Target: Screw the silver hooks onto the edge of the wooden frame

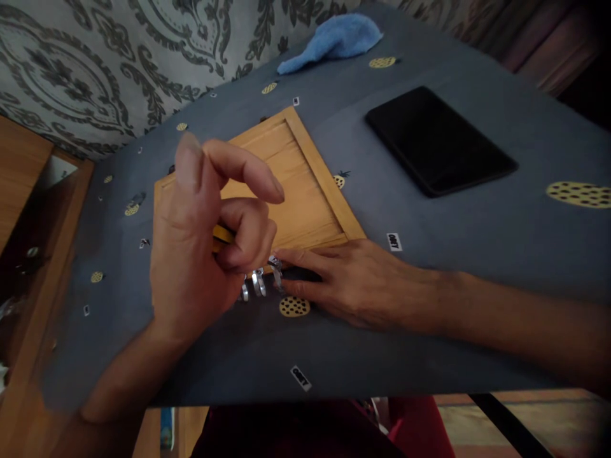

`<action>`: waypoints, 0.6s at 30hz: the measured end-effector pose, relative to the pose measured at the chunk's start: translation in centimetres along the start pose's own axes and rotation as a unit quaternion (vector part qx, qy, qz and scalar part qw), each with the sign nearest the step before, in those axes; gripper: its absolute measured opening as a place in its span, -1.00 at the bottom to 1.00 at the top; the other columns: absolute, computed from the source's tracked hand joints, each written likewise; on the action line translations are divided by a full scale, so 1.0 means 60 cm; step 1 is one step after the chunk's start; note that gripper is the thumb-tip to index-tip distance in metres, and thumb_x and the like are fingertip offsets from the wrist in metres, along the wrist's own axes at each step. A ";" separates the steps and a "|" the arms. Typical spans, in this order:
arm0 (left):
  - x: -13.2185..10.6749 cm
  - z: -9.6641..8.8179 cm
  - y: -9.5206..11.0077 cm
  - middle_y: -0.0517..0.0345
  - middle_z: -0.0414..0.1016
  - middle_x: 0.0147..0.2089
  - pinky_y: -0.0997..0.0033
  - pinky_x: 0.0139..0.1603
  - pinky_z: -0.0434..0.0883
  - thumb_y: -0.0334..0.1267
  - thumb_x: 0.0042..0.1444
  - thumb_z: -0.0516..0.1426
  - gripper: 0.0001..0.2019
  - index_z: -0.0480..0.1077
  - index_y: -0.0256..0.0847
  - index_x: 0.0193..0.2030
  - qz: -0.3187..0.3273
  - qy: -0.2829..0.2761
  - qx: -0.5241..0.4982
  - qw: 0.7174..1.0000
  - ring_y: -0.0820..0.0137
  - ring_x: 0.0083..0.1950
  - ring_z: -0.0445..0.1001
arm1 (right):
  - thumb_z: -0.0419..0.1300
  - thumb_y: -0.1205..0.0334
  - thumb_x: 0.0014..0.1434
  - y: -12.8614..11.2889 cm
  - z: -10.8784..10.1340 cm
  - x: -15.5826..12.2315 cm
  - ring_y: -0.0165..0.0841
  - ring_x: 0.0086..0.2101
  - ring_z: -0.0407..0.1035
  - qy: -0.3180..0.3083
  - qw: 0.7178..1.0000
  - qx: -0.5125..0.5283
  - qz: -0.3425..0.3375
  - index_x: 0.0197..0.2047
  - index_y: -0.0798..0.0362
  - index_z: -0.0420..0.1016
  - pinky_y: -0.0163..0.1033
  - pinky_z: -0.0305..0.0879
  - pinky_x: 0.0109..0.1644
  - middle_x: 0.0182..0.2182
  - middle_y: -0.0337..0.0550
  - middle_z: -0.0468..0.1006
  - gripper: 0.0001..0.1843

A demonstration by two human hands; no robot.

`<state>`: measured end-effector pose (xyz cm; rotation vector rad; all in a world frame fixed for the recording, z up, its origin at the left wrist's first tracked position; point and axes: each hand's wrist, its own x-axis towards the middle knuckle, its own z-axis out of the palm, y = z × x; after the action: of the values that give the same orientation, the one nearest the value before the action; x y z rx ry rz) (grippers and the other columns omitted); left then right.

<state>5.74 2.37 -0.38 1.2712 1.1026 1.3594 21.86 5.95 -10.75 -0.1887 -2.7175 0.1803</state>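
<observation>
We are curling our left hand [200,235] round a yellow object [222,236] and setting parted right hand [363,280] fingers at a metal clasp [275,263], hold unclear, on the table's [382,356] wooden panel [305,191], likely light, stiff, best gripped by its frame.

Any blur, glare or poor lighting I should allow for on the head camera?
Head view: dim, darkest at the far right edge; same view, the left hand looks soft, metal loops glint, and shadow lines the wooden panel's recessed right edge.
</observation>
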 end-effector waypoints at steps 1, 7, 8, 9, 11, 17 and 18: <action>0.000 -0.001 -0.001 0.40 -0.15 -0.78 0.57 -0.78 -0.06 0.12 0.33 -0.04 -0.51 0.36 -0.17 -0.47 0.007 -0.010 -0.003 1.000 0.61 -0.80 -0.20 | 0.20 0.35 0.18 0.000 -0.001 0.000 -0.35 -0.32 0.45 -0.002 1.000 0.001 0.000 0.07 0.02 0.46 -0.29 0.24 -0.49 0.16 -0.01 0.44 -0.64; -0.010 -0.010 0.002 0.38 0.05 -0.71 0.52 -0.70 0.03 -0.08 0.29 0.11 -0.69 0.45 -0.16 -0.42 -0.006 -0.054 0.023 0.998 0.62 -0.75 -0.09 | 0.15 0.35 0.24 0.000 -0.007 0.002 -0.38 -0.34 0.42 -0.030 0.999 0.013 -0.002 0.08 0.02 0.44 -0.30 0.18 -0.51 0.15 -0.01 0.43 -0.67; -0.011 -0.012 0.003 0.36 0.08 -0.71 0.50 -0.70 0.06 -0.06 0.28 0.11 -0.69 0.47 -0.16 -0.42 -0.008 -0.065 0.033 0.997 0.61 -0.76 -0.05 | 0.15 0.35 0.25 0.000 -0.006 0.003 -0.38 -0.34 0.42 -0.035 0.999 0.015 0.000 0.09 0.01 0.43 -0.31 0.16 -0.52 0.14 -0.02 0.44 -0.67; -0.012 -0.014 0.004 0.35 0.08 -0.72 0.49 -0.70 0.08 -0.01 0.28 0.11 -0.66 0.48 -0.16 -0.42 -0.007 -0.078 0.042 0.996 0.59 -0.76 -0.01 | 0.15 0.34 0.25 0.000 -0.005 0.002 -0.38 -0.33 0.42 -0.037 0.999 0.018 0.000 0.09 0.01 0.43 -0.31 0.16 -0.52 0.12 -0.02 0.44 -0.67; -0.011 -0.016 0.005 0.32 0.06 -0.75 0.46 -0.72 0.08 0.07 0.26 0.09 -0.59 0.49 -0.17 -0.45 -0.002 -0.108 0.050 0.993 0.56 -0.78 0.04 | 0.14 0.34 0.26 0.001 -0.003 0.002 -0.37 -0.32 0.42 -0.032 0.999 0.018 -0.001 0.09 0.02 0.43 -0.30 0.17 -0.51 0.11 -0.02 0.44 -0.68; -0.007 -0.006 -0.001 0.35 -0.05 -0.75 0.47 -0.74 -0.05 0.02 0.29 0.08 -0.58 0.45 -0.16 -0.51 0.001 -0.057 0.018 0.998 0.59 -0.77 -0.10 | 0.15 0.33 0.25 0.001 -0.004 0.003 -0.34 -0.31 0.43 -0.021 1.000 0.017 -0.002 0.06 0.04 0.44 -0.27 0.22 -0.50 0.16 0.03 0.41 -0.69; -0.007 -0.003 -0.003 0.35 -0.06 -0.74 0.48 -0.74 -0.06 0.00 0.30 0.07 -0.58 0.44 -0.16 -0.51 0.007 -0.038 0.011 0.999 0.59 -0.76 -0.12 | 0.14 0.33 0.25 0.000 -0.005 0.004 -0.34 -0.31 0.44 -0.024 1.000 0.017 -0.002 0.06 0.04 0.44 -0.27 0.23 -0.49 0.15 0.03 0.42 -0.70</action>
<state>5.56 1.95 -0.63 1.3386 1.0614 1.3018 21.77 6.03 -10.38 -0.1715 -2.7596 0.2317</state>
